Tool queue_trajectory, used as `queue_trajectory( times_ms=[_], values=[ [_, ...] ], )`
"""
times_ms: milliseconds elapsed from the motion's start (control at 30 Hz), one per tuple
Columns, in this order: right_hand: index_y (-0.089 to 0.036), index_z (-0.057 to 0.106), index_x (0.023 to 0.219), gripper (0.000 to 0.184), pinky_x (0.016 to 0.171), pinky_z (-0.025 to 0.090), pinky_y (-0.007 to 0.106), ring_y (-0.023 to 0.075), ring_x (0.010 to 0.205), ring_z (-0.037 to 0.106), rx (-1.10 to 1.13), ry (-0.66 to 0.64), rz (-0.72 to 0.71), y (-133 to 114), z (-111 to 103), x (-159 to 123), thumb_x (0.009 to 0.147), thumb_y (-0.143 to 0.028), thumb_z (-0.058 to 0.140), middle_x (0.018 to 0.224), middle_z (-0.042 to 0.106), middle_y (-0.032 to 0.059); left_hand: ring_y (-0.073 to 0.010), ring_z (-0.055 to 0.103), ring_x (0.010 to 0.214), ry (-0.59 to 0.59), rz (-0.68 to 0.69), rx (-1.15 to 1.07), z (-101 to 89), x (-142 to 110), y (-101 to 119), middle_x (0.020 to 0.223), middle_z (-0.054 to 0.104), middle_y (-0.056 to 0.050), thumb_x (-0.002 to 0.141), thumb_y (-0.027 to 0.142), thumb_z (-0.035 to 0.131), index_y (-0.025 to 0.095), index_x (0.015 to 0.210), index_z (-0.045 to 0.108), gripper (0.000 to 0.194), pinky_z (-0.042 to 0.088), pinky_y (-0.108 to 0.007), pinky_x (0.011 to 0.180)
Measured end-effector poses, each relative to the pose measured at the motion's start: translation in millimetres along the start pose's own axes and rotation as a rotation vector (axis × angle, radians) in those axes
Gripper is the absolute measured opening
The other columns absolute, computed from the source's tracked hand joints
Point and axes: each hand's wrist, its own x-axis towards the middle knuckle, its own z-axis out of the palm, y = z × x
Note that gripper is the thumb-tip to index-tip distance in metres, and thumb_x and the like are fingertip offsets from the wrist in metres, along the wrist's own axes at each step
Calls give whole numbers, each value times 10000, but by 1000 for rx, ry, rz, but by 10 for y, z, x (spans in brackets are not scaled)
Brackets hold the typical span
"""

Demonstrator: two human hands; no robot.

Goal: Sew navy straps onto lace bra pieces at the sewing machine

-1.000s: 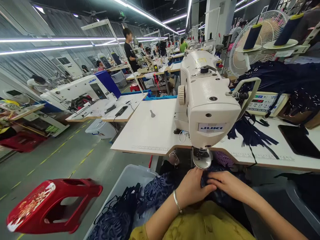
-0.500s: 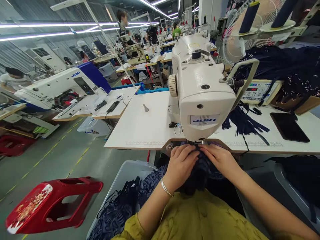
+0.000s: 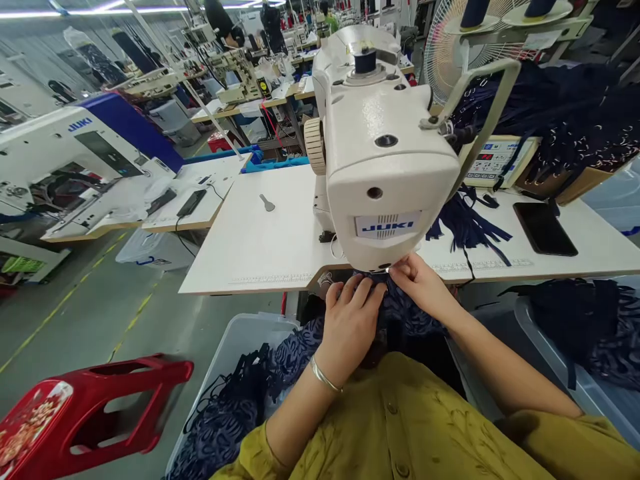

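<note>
Okay, sewing machine (image 3: 385, 153): big white one, standing on the table (image 3: 260, 233).
Navy cloth (image 3: 410, 310): bunched up right under the front of the sewing machine, below the table edge.
Left hand (image 3: 353, 317): on the navy cloth just below the sewing machine, fingers loosely bent; can't tell if they're gripping, thumb's hidden.
Right hand (image 3: 420, 283): tucked at the sewing machine's lower right, thumb and fingers nearly together; can't make out what's between them.
Phone (image 3: 545, 229): on the table, right of the sewing machine, past some navy straps (image 3: 465, 223).
Red stool (image 3: 65, 427): on the floor (image 3: 170, 327), well left of the sewing machine.
</note>
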Motion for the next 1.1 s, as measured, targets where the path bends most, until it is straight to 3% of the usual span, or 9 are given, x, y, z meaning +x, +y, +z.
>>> queue_trajectory(
  times_ms=[133,333,767,1100],
  values=[
    [-222,453,895,156,590,340,262,130,611,433,-193,41,-66,-35,-9,91,885,-373,486,657,432,-56,-241,525,1200,18,-55,78,0,16,34,1239,618,-49,954,187,444,269,1250,554,326,333,-458,1002],
    [-218,449,838,124,549,322,263,147,570,463,-361,36,-57,-98,-27,157,835,-341,465,623,501,-35,-239,549,1137,4,-80,124,-9,44,84,1191,617,-64,941,171,463,252,1260,549,340,358,-436,982],
    [-224,485,880,87,554,338,260,152,571,492,-386,10,-86,-61,-39,163,832,-292,463,638,536,-25,-240,560,1092,9,-91,130,8,51,133,1134,611,-73,931,156,475,226,1246,553,332,391,-439,956],
    [-228,452,782,120,545,321,255,147,541,453,-424,-9,-80,-91,-51,145,857,-322,459,596,489,-31,-240,559,1092,1,-81,144,6,58,129,1099,604,-61,948,154,437,219,1264,535,337,388,-427,950]
  ],
)
